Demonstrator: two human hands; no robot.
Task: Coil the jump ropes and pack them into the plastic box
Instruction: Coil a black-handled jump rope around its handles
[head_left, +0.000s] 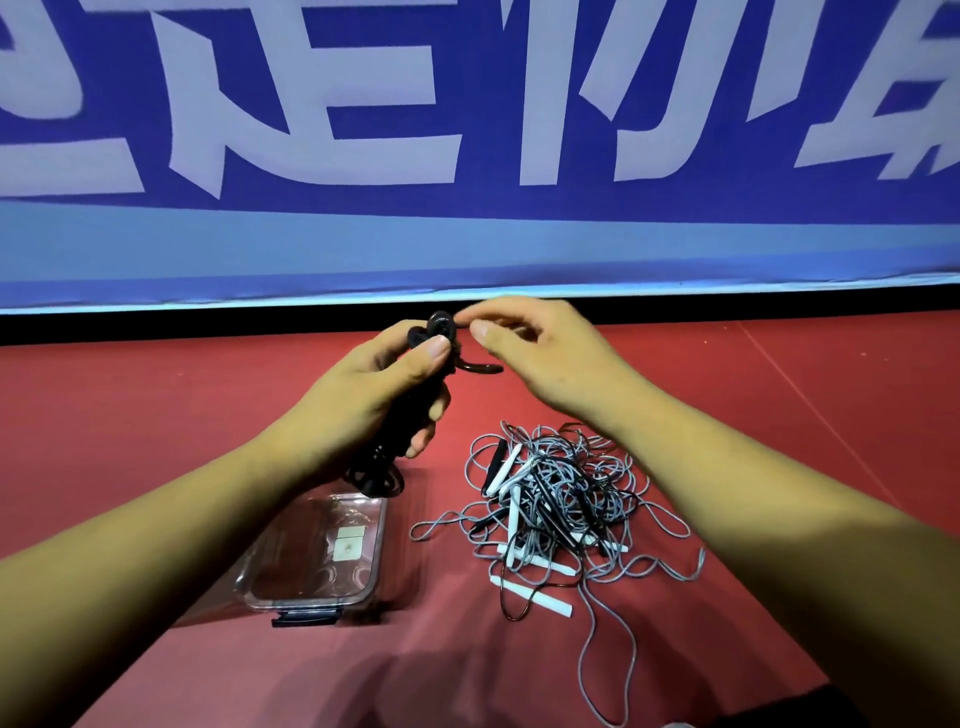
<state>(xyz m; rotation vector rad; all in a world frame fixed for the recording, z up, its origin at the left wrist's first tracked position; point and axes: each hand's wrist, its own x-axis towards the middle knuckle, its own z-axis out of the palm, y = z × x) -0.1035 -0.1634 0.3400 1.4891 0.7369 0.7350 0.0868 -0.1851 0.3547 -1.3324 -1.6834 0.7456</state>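
Left hand (382, 397): grip curled round black coiled jump rope (440, 326), centre frame, keeping the coil together.
Right hand (543, 356): fingertips (480, 330) at coil's top, grip unclear.
Plastic box (311, 605): lower left, close by for packing.

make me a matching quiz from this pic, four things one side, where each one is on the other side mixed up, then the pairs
1. black coiled jump rope
2. clear plastic box with a black latch
3. tangled pile of grey jump ropes with white handles
4. blue banner with white characters

A. loose on the red floor, right of the box
B. upright behind both hands
C. gripped in the left hand
D. on the floor, under the left forearm

Pairs: 1-C, 2-D, 3-A, 4-B
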